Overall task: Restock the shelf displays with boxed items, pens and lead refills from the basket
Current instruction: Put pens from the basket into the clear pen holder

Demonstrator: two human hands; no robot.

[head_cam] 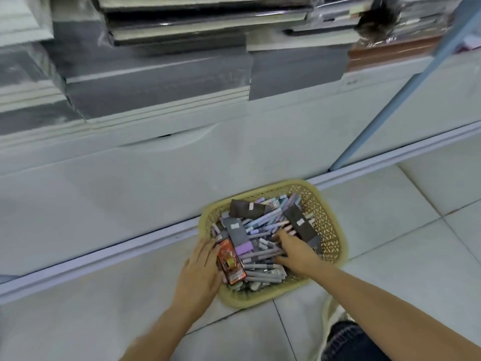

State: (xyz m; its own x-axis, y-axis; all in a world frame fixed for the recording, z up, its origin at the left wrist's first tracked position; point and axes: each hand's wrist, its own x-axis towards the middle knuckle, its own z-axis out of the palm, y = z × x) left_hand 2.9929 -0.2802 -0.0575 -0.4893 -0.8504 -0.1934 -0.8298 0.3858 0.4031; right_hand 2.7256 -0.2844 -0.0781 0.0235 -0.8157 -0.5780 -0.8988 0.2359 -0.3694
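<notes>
A yellow lattice basket (328,225) sits on the tiled floor against the shelf base, filled with several purple and grey pens (263,256), dark boxes (302,225) and a grey-and-purple box (238,235). My left hand (200,272) is at the basket's left rim and holds an orange-red box (230,264) against its fingers. My right hand (296,250) reaches into the middle of the basket, fingers spread down among the pens; what they touch is hidden.
The white shelf base (130,199) runs behind the basket, with stacked grey and white boxed stock (156,82) above. A pale blue pole (406,87) leans at the right. White floor tiles (390,217) surround the basket. My knee (348,342) shows at bottom right.
</notes>
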